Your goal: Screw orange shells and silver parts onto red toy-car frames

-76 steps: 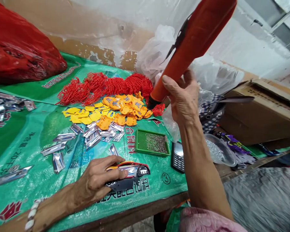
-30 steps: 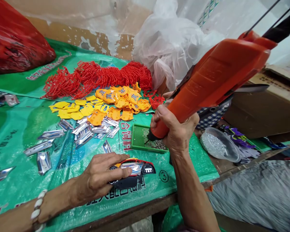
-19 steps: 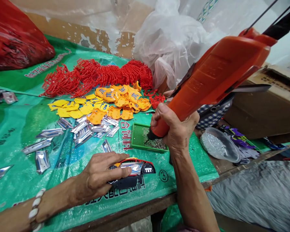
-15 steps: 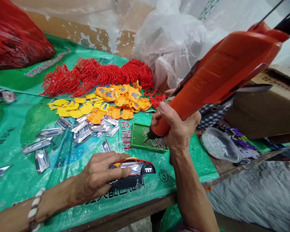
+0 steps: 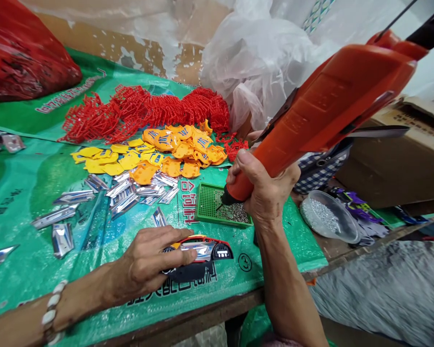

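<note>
Orange-red screwdriver [image 5: 329, 106] is gripped in right hand [image 5: 265, 193], fingers wrapped round lower end. Tip [image 5: 220, 207] is pointed down at small screws [image 5: 238, 213] in green tray [image 5: 206, 203]; contact cannot be told. Black-and-red assembly [image 5: 207, 250] is pinned on green sheet [image 5: 25, 260] by left hand [image 5: 148, 260], fingers clamped on left end. Silver pieces [image 5: 123, 197] are scattered behind, orange pieces [image 5: 183, 144] heaped beyond.

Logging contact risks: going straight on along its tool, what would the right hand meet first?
Likely the small metal pieces in the green tray, where the orange driver points, though depth is unclear.
</note>
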{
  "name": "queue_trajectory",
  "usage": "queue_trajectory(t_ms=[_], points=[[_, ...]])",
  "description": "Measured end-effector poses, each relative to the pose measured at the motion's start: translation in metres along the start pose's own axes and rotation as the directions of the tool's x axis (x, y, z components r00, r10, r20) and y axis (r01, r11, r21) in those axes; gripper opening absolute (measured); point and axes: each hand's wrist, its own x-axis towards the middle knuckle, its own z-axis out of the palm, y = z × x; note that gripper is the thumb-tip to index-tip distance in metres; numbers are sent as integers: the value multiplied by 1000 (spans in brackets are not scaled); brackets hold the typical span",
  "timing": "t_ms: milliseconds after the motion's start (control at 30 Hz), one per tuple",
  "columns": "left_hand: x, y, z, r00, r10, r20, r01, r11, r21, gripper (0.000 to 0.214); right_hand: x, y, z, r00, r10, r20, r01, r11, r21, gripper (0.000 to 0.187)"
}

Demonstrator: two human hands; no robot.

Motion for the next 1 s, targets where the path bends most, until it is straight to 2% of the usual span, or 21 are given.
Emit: queue_trajectory(t_ms=[100, 300, 533, 767, 1000], points=[[-4, -4, 7, 998, 20, -56, -23, 999, -46, 34, 1, 1, -1, 1000, 16, 7, -15, 1000, -9, 39], [-3, -4, 8, 996, 21, -84, -22, 1000, -12, 29, 1, 1, -1, 1000, 5, 5, -5, 1000, -16, 36], [0, -2, 3, 1000, 13, -28, -13, 1000, -22, 28, 0, 2, -1, 1000, 1, 3, -1, 1000, -27, 35], [-2, -5, 5, 998, 31, -51, -33, 999, -31, 32, -1, 3, -2, 1000, 7, -12, -8, 998, -64, 43], [-2, -3, 7, 997, 13, -78, -15, 1000, -25, 29, -3, 3, 0, 1000, -1, -7, 0, 993, -121, 36]])
